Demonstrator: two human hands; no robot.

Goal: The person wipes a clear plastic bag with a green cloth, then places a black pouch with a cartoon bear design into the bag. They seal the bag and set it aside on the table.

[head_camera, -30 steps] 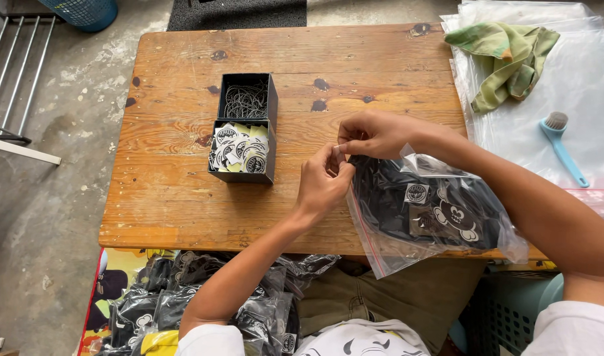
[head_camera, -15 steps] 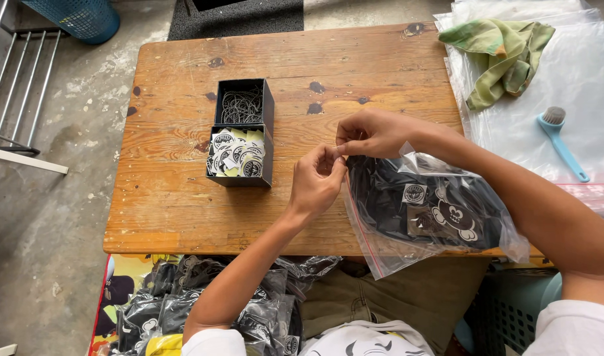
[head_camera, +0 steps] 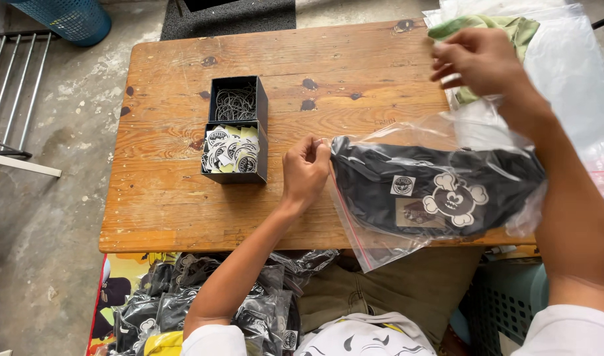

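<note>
Wooden worktop (head_camera: 163, 198) carried a black box (head_camera: 236, 128). Left hand (head_camera: 305, 168) pinched the clear bag (head_camera: 407, 198) corner — right hand (head_camera: 480, 62) lifted, grip loosely curled, empty. Sealing probably needed even pressure along the strip.

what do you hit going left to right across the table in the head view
black divided box → left hand pinching the bag's edge → clear plastic bag with a black pouch inside → right hand → green cloth

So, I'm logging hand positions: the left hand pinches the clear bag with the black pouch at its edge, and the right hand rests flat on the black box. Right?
Not quite. In the head view the right hand is raised over the table's far right, well away from the black box. The left hand does pinch the clear bag holding the black pouch.
</note>
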